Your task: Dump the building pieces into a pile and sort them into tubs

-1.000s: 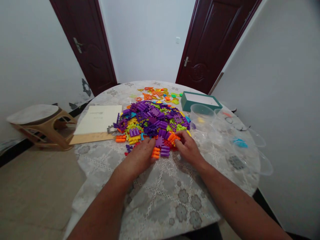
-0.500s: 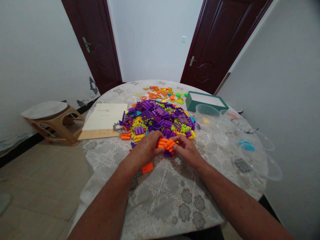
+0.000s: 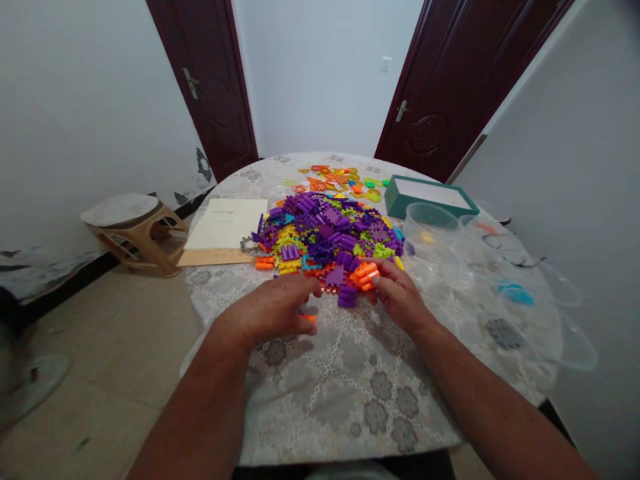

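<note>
My right hand (image 3: 399,293) is closed on orange plastic building blocks (image 3: 365,275) with rounded ridges, held above the tablecloth at the front of a mixed pile. My left hand (image 3: 280,305) has its thumb and fingers apart, lowered over another orange block (image 3: 309,319), which is partly hidden beneath it. Just left of the held blocks sits a purple ridged block (image 3: 347,297). Behind both hands rises the pile of purple, yellow, green and blue interlocking pieces (image 3: 325,230).
A notebook (image 3: 230,223) lies left of the pile, and a green box (image 3: 430,200) stands behind it at the right. Clear plastic tubs (image 3: 434,223) spread over the table's right side. Flat orange and yellow pieces (image 3: 330,180) lie at the back. A stool (image 3: 133,230) stands left.
My left hand has let go of the orange blocks and moved left and down over the loose orange block. My right hand keeps the blocks, drawn slightly right. The view has shifted.
</note>
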{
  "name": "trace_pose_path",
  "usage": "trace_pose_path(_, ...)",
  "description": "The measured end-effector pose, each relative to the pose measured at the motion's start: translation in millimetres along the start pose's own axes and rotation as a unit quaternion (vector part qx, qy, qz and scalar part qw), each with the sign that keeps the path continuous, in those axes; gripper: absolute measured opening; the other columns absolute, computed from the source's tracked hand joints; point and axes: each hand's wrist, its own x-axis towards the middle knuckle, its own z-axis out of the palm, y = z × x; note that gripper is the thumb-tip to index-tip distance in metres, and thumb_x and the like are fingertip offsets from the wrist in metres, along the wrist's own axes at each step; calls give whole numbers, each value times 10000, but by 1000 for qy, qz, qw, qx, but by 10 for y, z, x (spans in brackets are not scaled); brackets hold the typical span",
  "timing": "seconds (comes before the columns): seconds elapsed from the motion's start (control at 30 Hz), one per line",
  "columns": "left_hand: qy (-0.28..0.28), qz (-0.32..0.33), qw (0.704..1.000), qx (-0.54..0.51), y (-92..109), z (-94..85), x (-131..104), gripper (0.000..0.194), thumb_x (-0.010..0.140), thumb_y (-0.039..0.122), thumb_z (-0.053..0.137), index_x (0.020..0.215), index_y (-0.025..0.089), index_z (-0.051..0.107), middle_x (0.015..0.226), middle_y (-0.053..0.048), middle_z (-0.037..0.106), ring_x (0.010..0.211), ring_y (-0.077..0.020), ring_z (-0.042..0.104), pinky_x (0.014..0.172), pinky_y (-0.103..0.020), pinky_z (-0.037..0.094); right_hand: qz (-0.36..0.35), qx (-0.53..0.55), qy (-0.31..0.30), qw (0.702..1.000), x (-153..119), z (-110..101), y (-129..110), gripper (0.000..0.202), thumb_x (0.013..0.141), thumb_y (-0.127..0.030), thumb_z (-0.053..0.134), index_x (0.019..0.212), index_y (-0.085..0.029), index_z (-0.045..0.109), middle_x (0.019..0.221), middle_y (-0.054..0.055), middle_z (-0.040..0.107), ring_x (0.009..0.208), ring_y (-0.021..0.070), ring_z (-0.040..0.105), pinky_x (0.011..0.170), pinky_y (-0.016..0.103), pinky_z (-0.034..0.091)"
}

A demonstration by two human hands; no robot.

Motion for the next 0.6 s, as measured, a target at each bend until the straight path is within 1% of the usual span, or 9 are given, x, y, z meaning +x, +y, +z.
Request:
trace_pose_path(0.1, -7, -21, 998, 53, 98, 93, 51, 358, 725, 251, 803, 1071, 244, 709, 1115, -75, 735, 985, -270, 678, 802, -336, 494, 0, 6, 3, 1000, -2, -7, -15, 431, 824, -291, 673, 1247, -209, 661, 935, 26, 713, 615, 127, 568, 519, 252, 449)
trace_pose_path(0.2, -13, -47, 995, 82, 183, 201, 152, 146, 735, 167, 685, 869, 221, 702, 948, -99, 740, 879, -294, 686, 746, -359, 477, 6, 13, -3, 1000, 12, 0, -7, 440, 802, -286, 667, 1237, -216, 666, 912, 19, 706, 612, 130, 561, 531, 256, 452)
trace_pose_path(0.27, 2, -47, 996, 73, 172, 240, 205, 117, 761, 162, 606, 817, 226, 687, 887, -99, 735, 822, -290, 684, 725, -365, 465, 13, 17, -5, 1000, 39, 5, 9, 443, 779, -283, 659, 1217, -221, 670, 898, 16, 706, 616, 136, 563, 537, 259, 455)
trace_pose_path(0.37, 5, -34, 999, 32, 65, 236, 271, 131, 764, 189, 586, 836, 250, 677, 885, -58, 740, 794, -254, 676, 711, -335, 448, 18, 31, -16, 999, 86, 5, 35, 415, 745, -272, 643, 1156, -222, 675, 840, 4, 692, 595, 135, 553, 528, 253, 448)
trace_pose_path(0.43, 16, -20, 1000, -2, -6, 207, 320, 166, 764, 214, 612, 906, 267, 682, 924, -28, 747, 806, -225, 674, 708, -306, 437, 14, 43, -26, 999, 103, 5, 46, 392, 735, -263, 634, 1123, -221, 669, 821, -1, 683, 579, 130, 547, 520, 248, 444)
trace_pose_path(0.53, 77, -13, 995, -61, -39, 162, 408, 150, 840, 328, 629, 970, 274, 682, 933, -11, 750, 818, -209, 676, 706, -290, 443, 12, 51, -39, 998, 97, 10, 34, 392, 728, -255, 625, 1117, -221, 658, 826, 0, 684, 575, 129, 554, 516, 248, 450)
trace_pose_path(0.6, 129, -29, 985, -108, -9, 148, 473, 194, 886, 432, 618, 966, 267, 683, 909, -9, 753, 804, -208, 680, 695, -291, 456, 18, 50, -49, 997, 78, 23, 2, 393, 727, -245, 619, 1117, -219, 654, 823, -3, 683, 575, 127, 560, 522, 247, 457)
